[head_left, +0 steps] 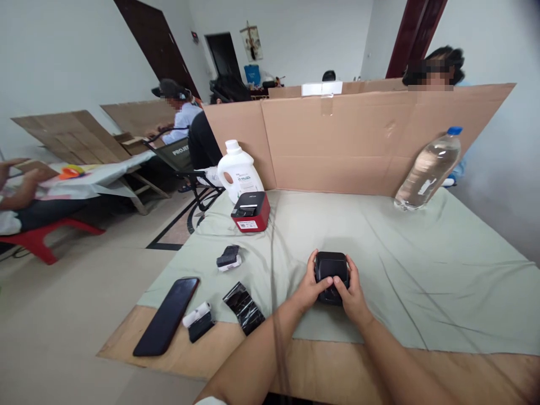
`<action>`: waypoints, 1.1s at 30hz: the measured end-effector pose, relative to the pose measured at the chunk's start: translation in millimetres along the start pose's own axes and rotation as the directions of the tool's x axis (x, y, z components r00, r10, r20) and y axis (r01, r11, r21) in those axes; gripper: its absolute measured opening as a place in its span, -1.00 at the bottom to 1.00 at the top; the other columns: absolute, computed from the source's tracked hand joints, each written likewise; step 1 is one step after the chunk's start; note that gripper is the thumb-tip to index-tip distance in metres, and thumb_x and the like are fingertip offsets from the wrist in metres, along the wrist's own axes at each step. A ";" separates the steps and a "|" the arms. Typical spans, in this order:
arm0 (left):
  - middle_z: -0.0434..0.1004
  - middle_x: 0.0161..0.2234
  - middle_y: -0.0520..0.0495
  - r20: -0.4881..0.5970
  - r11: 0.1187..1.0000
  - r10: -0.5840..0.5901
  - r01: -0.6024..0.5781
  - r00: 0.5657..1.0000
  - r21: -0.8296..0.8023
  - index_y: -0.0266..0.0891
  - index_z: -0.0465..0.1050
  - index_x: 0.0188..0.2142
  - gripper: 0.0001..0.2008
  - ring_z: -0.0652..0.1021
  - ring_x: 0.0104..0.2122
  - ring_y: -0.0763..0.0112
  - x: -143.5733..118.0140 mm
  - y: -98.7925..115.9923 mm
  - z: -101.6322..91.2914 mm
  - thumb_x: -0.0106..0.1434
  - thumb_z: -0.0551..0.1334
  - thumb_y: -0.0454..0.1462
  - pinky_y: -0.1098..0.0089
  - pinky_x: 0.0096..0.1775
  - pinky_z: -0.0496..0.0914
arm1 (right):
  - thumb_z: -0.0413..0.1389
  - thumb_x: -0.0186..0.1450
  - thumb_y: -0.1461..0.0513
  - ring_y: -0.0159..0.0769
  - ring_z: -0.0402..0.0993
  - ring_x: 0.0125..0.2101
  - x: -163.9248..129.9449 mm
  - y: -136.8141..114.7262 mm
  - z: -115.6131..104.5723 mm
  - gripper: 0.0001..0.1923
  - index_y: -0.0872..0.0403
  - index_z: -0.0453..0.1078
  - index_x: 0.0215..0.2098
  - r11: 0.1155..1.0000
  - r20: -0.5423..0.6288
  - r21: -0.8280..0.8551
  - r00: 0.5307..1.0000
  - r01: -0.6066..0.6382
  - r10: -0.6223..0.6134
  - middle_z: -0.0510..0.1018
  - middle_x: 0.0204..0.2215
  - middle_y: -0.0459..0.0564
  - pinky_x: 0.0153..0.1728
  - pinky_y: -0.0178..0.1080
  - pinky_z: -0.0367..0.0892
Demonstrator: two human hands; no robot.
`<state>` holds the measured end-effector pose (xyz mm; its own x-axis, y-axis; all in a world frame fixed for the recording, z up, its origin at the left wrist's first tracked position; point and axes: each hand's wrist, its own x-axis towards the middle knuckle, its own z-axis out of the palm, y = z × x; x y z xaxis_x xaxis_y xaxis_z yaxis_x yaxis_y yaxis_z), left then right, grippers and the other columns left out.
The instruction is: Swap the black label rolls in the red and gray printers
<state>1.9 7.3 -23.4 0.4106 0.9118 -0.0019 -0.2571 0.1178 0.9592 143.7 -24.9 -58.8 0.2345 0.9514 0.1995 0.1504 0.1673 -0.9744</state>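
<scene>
Both my hands grip a small black box-shaped device (pixel 331 264) with rounded corners, at the middle of the cloth-covered table. My left hand (pixel 314 286) holds its left side, and my right hand (pixel 351 289) its right side. The two thumbs press on its near part, tips almost touching. To the left lie a roll of black film with a white core (pixel 199 322), a folded strip of shiny black film (pixel 244 308), and another small black-and-white roll (pixel 229 258). Farther back stands a red and black label printer (pixel 250 212).
A large black phone (pixel 166 318) lies near the table's left edge. A white jug (pixel 239 171) stands behind the printer. At the back right, a clear bottle with a blue cap (pixel 430 171) leans against the cardboard screen (pixel 329 146). People sit beyond and at the left. A blurred cord crosses the view.
</scene>
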 end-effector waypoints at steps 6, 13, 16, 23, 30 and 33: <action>0.37 0.07 -0.14 -0.014 0.984 -0.040 0.037 0.999 -0.173 -0.12 -0.02 0.30 -0.29 0.44 0.01 0.19 9.6 -17.2 -13.2 0.20 0.18 -0.11 0.22 0.08 0.27 | 0.09 0.27 -0.05 -0.09 0.22 0.20 0.0 -0.3 -2.6 -0.20 0.03 -0.09 0.34 0.996 0.018 0.065 0.998 -0.066 0.065 0.22 0.24 0.15 0.21 0.01 0.15; 0.43 -0.17 -0.02 0.005 0.976 -0.145 0.144 0.989 -0.161 0.00 0.02 0.24 -0.37 0.48 -0.39 0.45 9.1 -13.2 -16.5 0.19 0.15 -0.20 0.47 -0.40 0.37 | 0.09 0.27 -0.04 -0.10 0.34 0.10 2.6 -3.4 -8.0 -0.22 0.03 -0.06 0.33 0.989 0.057 0.110 0.994 -0.099 0.094 0.34 0.15 0.16 0.11 0.02 0.29; 0.42 -0.17 -0.02 0.038 0.978 -0.145 0.149 0.989 -0.144 0.00 0.00 0.25 -0.37 0.43 -0.47 0.52 9.2 -8.6 -17.1 0.21 0.16 -0.16 0.52 -0.48 0.34 | 0.09 0.26 -0.05 -0.08 0.34 0.10 4.5 -4.1 -10.3 -0.20 0.03 -0.08 0.34 0.987 0.070 0.123 0.993 -0.102 0.094 0.33 0.16 0.17 0.09 0.05 0.31; 0.34 -0.32 0.09 0.026 0.982 -0.131 0.134 0.991 -0.137 0.08 -0.13 0.30 -0.29 0.34 -0.56 0.62 11.3 -7.9 -17.7 0.23 0.16 -0.18 0.60 -0.54 0.25 | 0.11 0.23 0.06 -0.05 0.32 0.15 9.0 -10.4 -19.7 -0.20 -0.02 -0.07 0.35 0.968 0.166 0.231 0.984 -0.098 0.060 0.32 0.21 0.11 0.11 0.08 0.28; 0.36 -0.23 0.05 0.019 0.985 -0.160 0.161 0.987 -0.065 0.11 -0.08 0.30 -0.32 0.32 -0.56 0.65 9.4 -3.8 -14.9 0.24 0.14 -0.18 0.59 -0.52 0.26 | 0.10 0.15 0.13 0.00 0.36 0.11 16.9 -12.3 -32.1 -0.25 -0.02 0.06 0.30 0.916 0.224 0.341 0.965 -0.211 0.139 0.36 0.18 0.10 0.00 0.08 0.35; 0.35 -0.22 0.03 0.028 0.984 -0.158 0.160 0.987 -0.083 0.09 -0.04 0.30 -0.34 0.33 -0.55 0.64 10.1 -4.1 -16.2 0.24 0.13 -0.17 0.59 -0.52 0.27 | 0.14 0.18 0.07 -0.02 0.39 0.08 18.4 -14.8 -33.3 -0.29 -0.02 0.10 0.27 0.937 0.220 0.304 0.970 -0.173 0.107 0.39 0.16 0.11 0.00 0.05 0.36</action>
<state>-7.1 22.4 -31.9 0.4708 0.8702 -0.1453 -0.2595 0.2940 0.9199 177.8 -18.5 -37.2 0.0320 0.9973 0.0662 -0.1920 0.0712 -0.9788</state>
